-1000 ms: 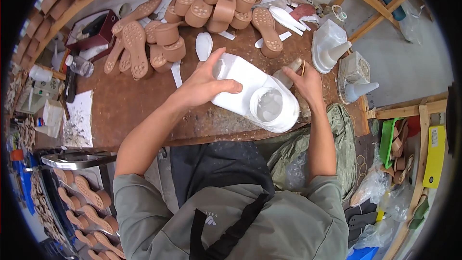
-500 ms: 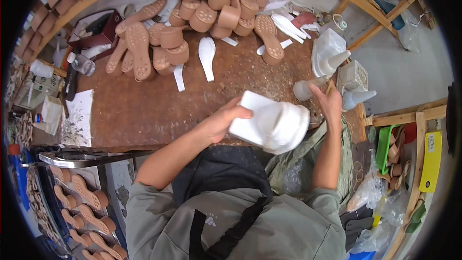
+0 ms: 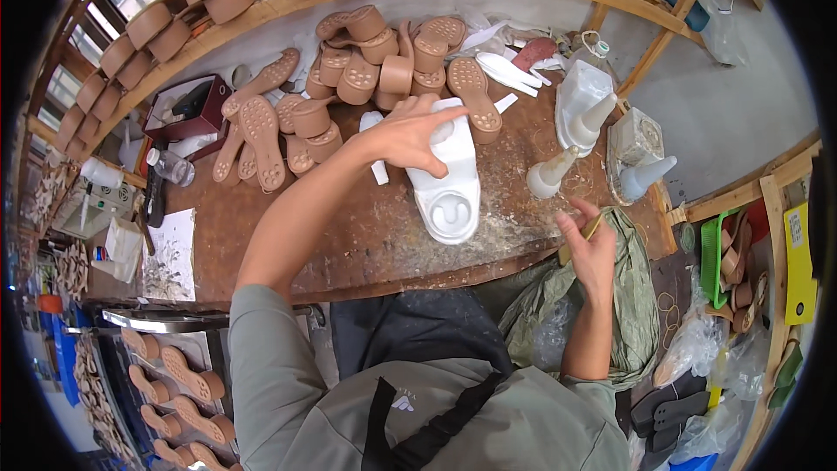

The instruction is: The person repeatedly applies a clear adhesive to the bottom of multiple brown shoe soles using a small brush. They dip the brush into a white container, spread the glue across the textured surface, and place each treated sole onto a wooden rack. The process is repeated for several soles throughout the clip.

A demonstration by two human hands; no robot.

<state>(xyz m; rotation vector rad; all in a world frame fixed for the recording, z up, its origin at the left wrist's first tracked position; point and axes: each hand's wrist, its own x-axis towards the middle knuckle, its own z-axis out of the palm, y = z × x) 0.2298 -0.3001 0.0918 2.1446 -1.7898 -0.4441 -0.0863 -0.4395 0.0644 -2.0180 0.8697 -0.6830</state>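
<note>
My left hand lies across the far part of a white plastic holder, thumb and forefinger apart and curved over it. At the holder's near end is a round cup-like hollow. It appears to rest on the bench, cup end toward me. My right hand is closed around a thin, yellowish, stick-like tool, mostly hidden by the fingers. Just beyond that hand stands a translucent cone-nosed bottle. Another white holder with a cone-shaped nozzle stands farther back.
Brown heeled shoe soles are heaped at the back of the bench. White strips lie beside them. A blue-grey cone bottle stands right. More soles fill a rack at lower left; green cloth hangs by my right forearm.
My left hand has moved the white holder left and away from me, turning its cup end toward me. My right hand has drawn back from the cone-nosed bottle, toward me.
</note>
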